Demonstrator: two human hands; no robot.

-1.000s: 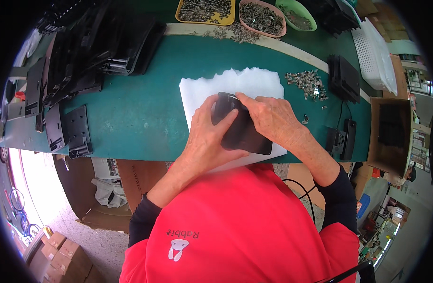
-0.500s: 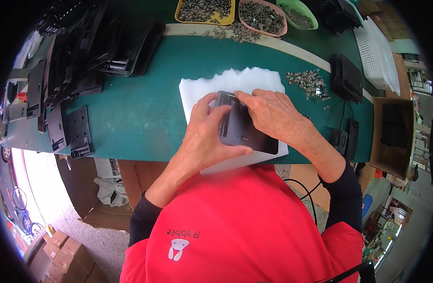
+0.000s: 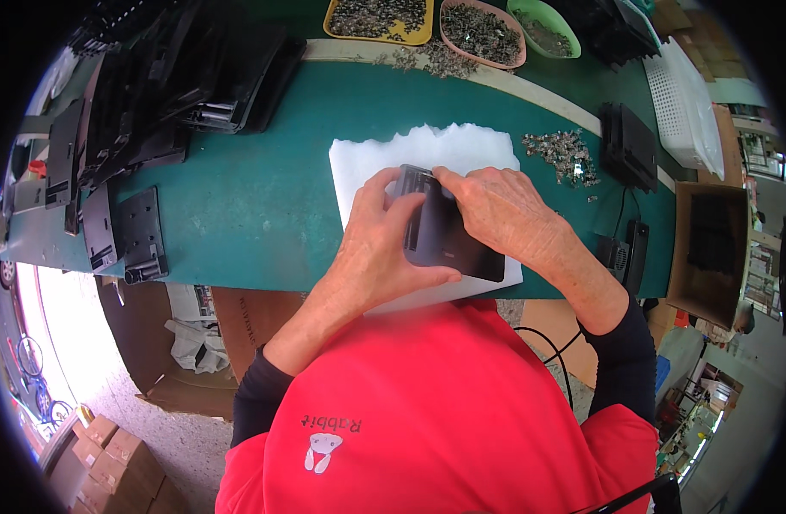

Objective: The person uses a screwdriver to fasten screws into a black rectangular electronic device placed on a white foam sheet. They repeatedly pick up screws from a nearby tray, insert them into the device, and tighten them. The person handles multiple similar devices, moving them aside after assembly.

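Observation:
A black rectangular plastic housing (image 3: 453, 236) with slots along its left side lies over a white foam sheet (image 3: 487, 146). My left hand (image 3: 380, 236) grips its left side, fingers at the far corner and thumb along the near edge. My right hand (image 3: 504, 206) rests on the housing's far edge, its index fingertip pressing near the far left corner. The right hand's other fingers curl under, and whether they pinch a small part there is hidden. Right of the foam sheet lies a pile of small shiny metal pieces (image 3: 564, 158).
Black plastic housings (image 3: 230, 94) are stacked at the left, with loose panels (image 3: 142, 231) nearer. Yellow (image 3: 376, 38), pink (image 3: 487, 60) and green (image 3: 573, 47) trays of small metal parts stand at the back. A black device (image 3: 628, 146) and an open carton (image 3: 710, 304) are at the right.
Both hands keep their places on the housing, which tilts very slightly. The whole view has shifted a little; nothing has been picked up or let go.

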